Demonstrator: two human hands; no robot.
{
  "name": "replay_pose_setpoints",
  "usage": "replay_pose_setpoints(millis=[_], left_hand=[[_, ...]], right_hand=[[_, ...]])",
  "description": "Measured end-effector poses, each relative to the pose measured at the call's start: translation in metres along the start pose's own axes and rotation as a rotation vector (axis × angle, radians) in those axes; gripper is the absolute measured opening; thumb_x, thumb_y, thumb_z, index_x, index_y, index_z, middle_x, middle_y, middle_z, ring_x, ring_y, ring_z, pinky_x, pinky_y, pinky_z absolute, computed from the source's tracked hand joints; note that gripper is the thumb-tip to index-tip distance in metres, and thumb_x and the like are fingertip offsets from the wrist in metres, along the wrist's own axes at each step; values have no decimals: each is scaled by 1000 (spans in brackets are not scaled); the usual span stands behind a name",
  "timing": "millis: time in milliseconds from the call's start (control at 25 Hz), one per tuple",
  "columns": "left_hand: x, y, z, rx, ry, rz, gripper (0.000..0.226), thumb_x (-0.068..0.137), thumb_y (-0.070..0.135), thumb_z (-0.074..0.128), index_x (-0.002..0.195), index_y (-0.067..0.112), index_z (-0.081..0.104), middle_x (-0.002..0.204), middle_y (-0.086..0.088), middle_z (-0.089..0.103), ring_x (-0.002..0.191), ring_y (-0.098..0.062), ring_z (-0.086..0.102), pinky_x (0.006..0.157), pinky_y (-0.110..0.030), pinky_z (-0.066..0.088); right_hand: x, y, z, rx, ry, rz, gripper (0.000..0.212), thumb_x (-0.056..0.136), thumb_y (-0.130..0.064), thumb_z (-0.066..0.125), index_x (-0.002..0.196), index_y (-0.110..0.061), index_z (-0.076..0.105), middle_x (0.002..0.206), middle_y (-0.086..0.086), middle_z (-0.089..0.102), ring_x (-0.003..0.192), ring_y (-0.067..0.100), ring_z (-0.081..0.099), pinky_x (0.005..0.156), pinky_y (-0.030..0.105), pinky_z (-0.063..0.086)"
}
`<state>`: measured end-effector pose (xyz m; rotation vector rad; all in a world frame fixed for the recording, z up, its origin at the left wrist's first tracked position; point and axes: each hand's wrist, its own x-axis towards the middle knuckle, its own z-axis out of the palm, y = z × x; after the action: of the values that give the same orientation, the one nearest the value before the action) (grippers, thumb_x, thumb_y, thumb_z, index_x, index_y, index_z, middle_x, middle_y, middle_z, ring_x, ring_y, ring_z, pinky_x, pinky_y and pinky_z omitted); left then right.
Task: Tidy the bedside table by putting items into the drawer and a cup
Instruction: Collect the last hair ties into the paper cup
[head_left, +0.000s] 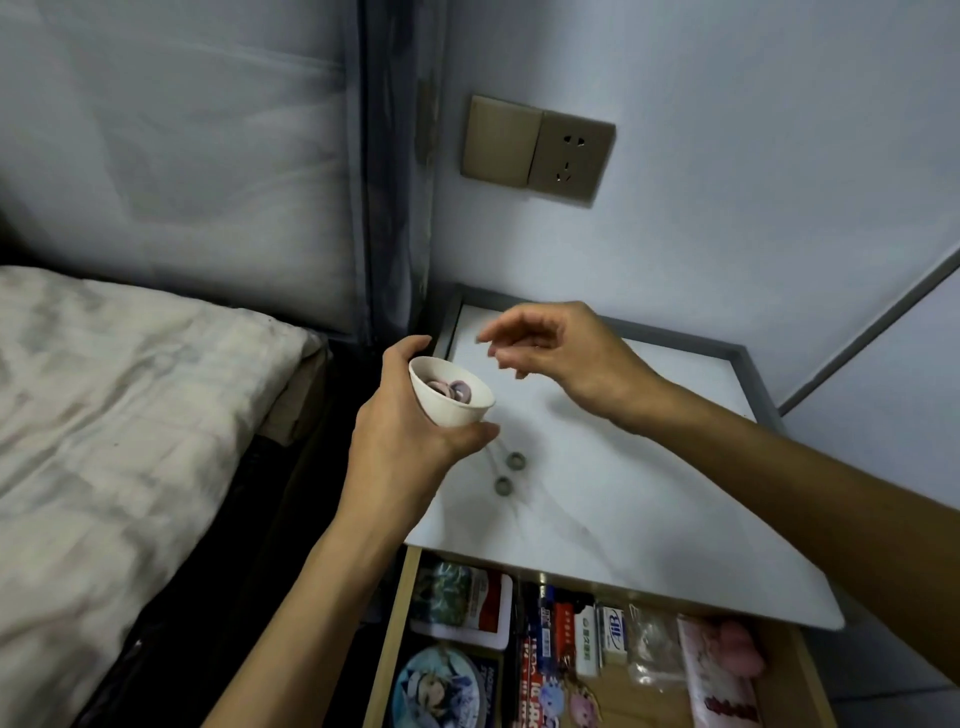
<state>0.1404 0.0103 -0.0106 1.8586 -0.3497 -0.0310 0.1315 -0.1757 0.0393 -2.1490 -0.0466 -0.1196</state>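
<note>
Left hand (400, 431) gripped a white cup (451, 397) holding rings, raised over the desk (649, 493) edge; right hand (556, 345) hovered loose, holding nothing; two rings (509, 473) lay on desk; drawer (571, 649) stood open below

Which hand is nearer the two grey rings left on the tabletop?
Left. The left hand, gripping the cup, sits just beyond the rings, its thumb almost over them; the right hand hovers farther back, toward the wall.

The drawer (390, 639) runs off the bottom edge, its rear hidden under the desk (649, 493); the right hand (563, 353) has blurred fingertips.
</note>
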Motion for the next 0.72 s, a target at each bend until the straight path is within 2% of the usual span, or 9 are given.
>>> replay_pose_setpoints(millis=[80, 160, 200, 280, 400, 480, 520, 640, 720], left_hand=[[0, -1, -2, -6, 20, -5, 89, 60, 25, 90, 135, 30, 42, 95, 20, 55, 86, 3, 57, 66, -8, 45], [0, -2, -3, -4, 43, -13, 88, 61, 25, 90, 135, 30, 42, 94, 21, 54, 89, -4, 59, 70, -14, 46], [0, -3, -4, 0, 52, -17, 88, 62, 25, 90, 135, 30, 42, 94, 21, 54, 90, -6, 58, 72, -18, 47], [0, -4, -4, 6, 58, -16, 87, 62, 26, 89, 135, 29, 41, 94, 21, 54, 91, -6, 58, 71, -17, 46], [0, -5, -4, 12, 51, -20, 87, 63, 27, 89, 135, 30, 41, 98, 16, 54, 86, -3, 57, 64, -10, 43], [0, -4, -2, 22, 33, -23, 88, 63, 28, 89, 136, 29, 40, 103, 13, 55, 86, -4, 57, 61, -8, 43], [0, -5, -1, 28, 24, -22, 89, 63, 28, 89, 137, 29, 40, 105, 11, 56, 87, -6, 57, 61, -8, 42], [0, -5, 1, 30, 7, -18, 89, 62, 28, 89, 137, 29, 40, 109, 8, 58, 91, -10, 57, 63, -9, 41], [-1, -5, 2, 37, -6, -7, 89, 63, 28, 89, 137, 29, 40, 109, 7, 57, 92, -12, 58, 64, -10, 42]], right_hand=[[-3, 32, 1, -240, -21, 72, 16, 87, -14, 71, 103, -15, 73, 93, 4, 71, 78, 8, 62, 70, 23, 51], [-15, 62, 14, -454, -158, 193, 33, 82, -32, 76, 111, -19, 69, 99, -5, 65, 81, 6, 59, 71, 18, 45], [-23, 74, 23, -474, -221, 239, 40, 80, -36, 77, 115, -19, 66, 99, -10, 59, 82, 4, 56, 71, 15, 43], [-37, 90, 43, -415, -229, 226, 39, 78, -34, 79, 111, -18, 65, 96, -10, 51, 85, 3, 55, 74, 14, 45], [-46, 101, 59, -376, -123, 149, 16, 81, -21, 76, 95, -19, 69, 97, -4, 55, 87, 9, 58, 77, 15, 43], [-49, 100, 62, -431, -133, 123, 8, 87, -17, 69, 95, -19, 69, 95, -6, 59, 87, 9, 59, 75, 11, 42], [-52, 99, 62, -489, -158, 106, 8, 91, -17, 65, 98, -18, 68, 96, -5, 60, 88, 11, 59, 77, 13, 43], [-60, 102, 56, -725, -234, 46, 13, 94, -17, 55, 105, -14, 62, 100, 4, 62, 88, 19, 61, 79, 30, 51], [-62, 103, 46, -744, -277, 89, 15, 90, -13, 59, 104, -11, 63, 96, 4, 65, 84, 19, 63, 75, 31, 52]])
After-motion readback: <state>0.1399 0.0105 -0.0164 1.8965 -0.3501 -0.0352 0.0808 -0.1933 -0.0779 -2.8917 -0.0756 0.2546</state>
